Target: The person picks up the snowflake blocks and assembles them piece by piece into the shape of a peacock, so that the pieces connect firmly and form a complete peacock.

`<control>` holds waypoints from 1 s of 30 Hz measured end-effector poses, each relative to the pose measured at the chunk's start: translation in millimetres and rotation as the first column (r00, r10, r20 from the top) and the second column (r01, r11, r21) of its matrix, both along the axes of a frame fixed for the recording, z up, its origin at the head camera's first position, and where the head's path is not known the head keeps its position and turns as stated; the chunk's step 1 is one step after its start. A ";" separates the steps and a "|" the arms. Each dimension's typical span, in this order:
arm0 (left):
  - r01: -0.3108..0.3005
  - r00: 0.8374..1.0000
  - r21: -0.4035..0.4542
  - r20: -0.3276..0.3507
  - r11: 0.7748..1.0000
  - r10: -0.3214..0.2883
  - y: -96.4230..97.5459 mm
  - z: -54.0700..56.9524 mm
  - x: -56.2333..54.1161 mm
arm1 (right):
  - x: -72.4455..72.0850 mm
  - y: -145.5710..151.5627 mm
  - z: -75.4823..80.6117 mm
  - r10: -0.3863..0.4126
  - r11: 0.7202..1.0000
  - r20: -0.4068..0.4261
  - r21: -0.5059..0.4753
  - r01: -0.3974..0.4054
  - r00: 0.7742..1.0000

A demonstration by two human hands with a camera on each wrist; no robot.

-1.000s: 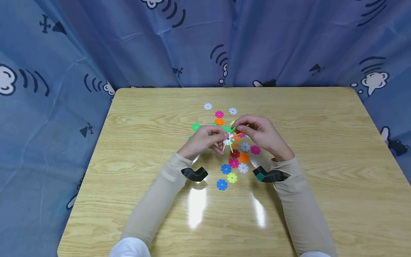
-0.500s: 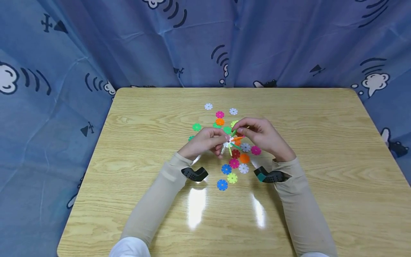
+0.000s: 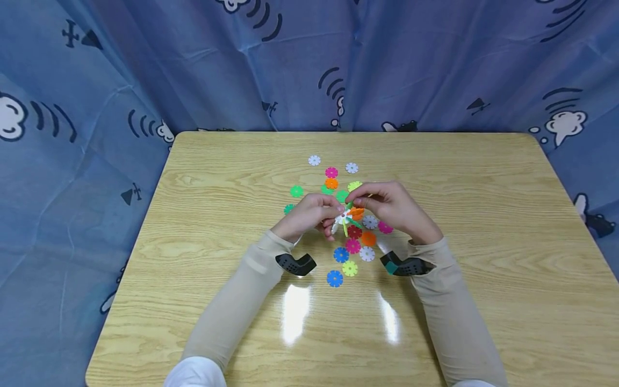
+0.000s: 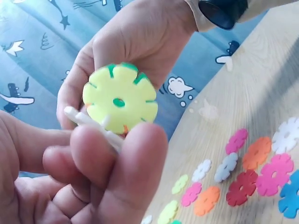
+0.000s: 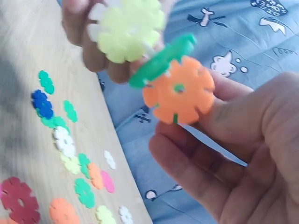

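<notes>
My left hand (image 3: 314, 215) pinches a white notched plastic disc (image 3: 342, 216) from the left, above the table. Other notched discs stand out from its edge, slotted in: a yellow-green disc (image 4: 103, 88), a green disc (image 5: 163, 61) seen nearly edge-on, and an orange disc (image 5: 187, 95). With thumb and index finger, my right hand (image 3: 394, 207) pinches a green disc (image 3: 349, 205) at the far right edge of the white one. In the right wrist view the orange disc mostly hides that green piece, whose colour shows through the slots.
Loose notched discs lie scattered on the wooden table (image 3: 217, 188) beneath and around the hands, among them a blue disc (image 3: 335, 278) nearest the body and a pink disc (image 3: 385, 227) at the right. A patterned blue curtain (image 3: 300, 64) hangs along the table's far edge.
Both hands have come slightly nearer the body, and the right hand has drawn in closer to the left with its green disc. The joined discs have tilted a little.
</notes>
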State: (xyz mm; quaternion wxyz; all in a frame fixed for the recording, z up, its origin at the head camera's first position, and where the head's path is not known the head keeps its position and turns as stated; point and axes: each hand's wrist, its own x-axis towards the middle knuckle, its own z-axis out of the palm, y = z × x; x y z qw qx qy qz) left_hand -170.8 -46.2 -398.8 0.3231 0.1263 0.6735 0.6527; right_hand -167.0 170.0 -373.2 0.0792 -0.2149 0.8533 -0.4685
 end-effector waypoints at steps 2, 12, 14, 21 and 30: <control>-0.016 1.000 -0.002 -0.001 1.000 0.016 -0.7 -0.2 0.4 | 0.0 -3.2 -0.4 -0.013 1.000 0.003 0.009 0.013 1.000; -0.072 0.996 0.017 0.049 0.997 0.071 -2.3 2.3 3.3 | 0.5 -11.0 -3.1 -0.076 0.997 0.042 -0.025 0.077 0.996; -0.087 0.994 0.032 0.063 0.996 0.085 -1.9 3.3 4.1 | 0.6 -12.0 -4.0 -0.101 0.994 0.057 -0.033 0.103 0.993; -0.080 0.995 0.040 0.065 0.996 0.077 -2.7 6.0 5.7 | 0.0 -11.8 -6.1 -0.083 0.993 0.074 -0.074 0.089 0.994; -0.028 0.998 0.035 0.054 0.999 0.026 0.6 5.5 5.3 | -3.2 -5.6 -5.2 -0.127 0.985 0.217 -0.086 0.148 0.968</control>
